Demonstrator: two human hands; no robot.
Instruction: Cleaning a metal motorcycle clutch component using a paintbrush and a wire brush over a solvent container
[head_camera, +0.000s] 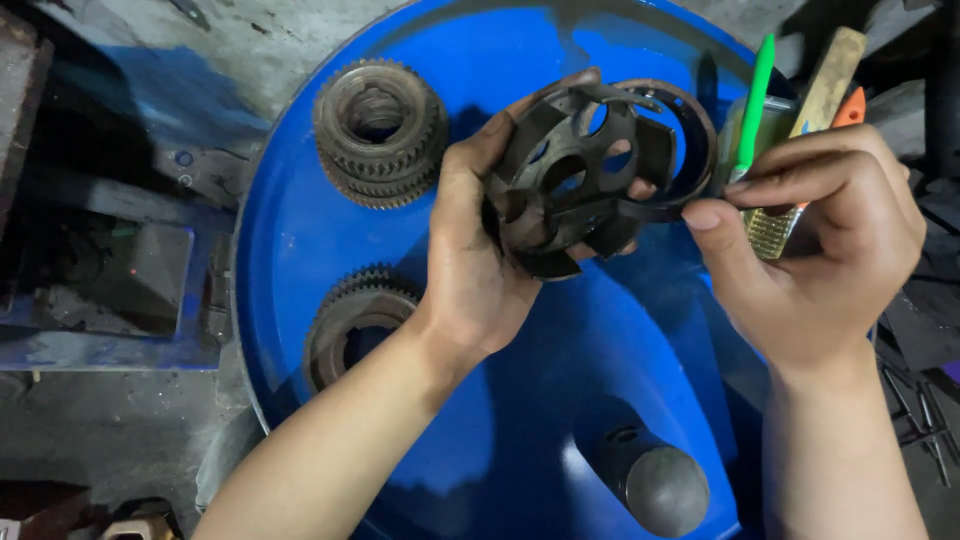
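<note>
Nearest: dark round-ended cylinder (655, 485) standing on the blue drum lid (520, 420). Mid-frame: left hand (475, 270) closed around a dark slotted metal cage (590, 175), raised off the lid and tilted face-up, likely for inspection. Right hand (830, 240) pinches the cage's ring edge between thumb and forefinger, steadying it. Beyond: stacked gear (380, 130) and second gear (355, 320) rest on the lid; green-handled wire brush (757, 110) at the far rim.

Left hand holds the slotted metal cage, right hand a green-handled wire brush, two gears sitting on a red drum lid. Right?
Not quite: the head view shows the drum lid is blue. Otherwise yes: left hand holds the slotted metal cage, right hand the green-handled wire brush, two gears on the lid.
</note>
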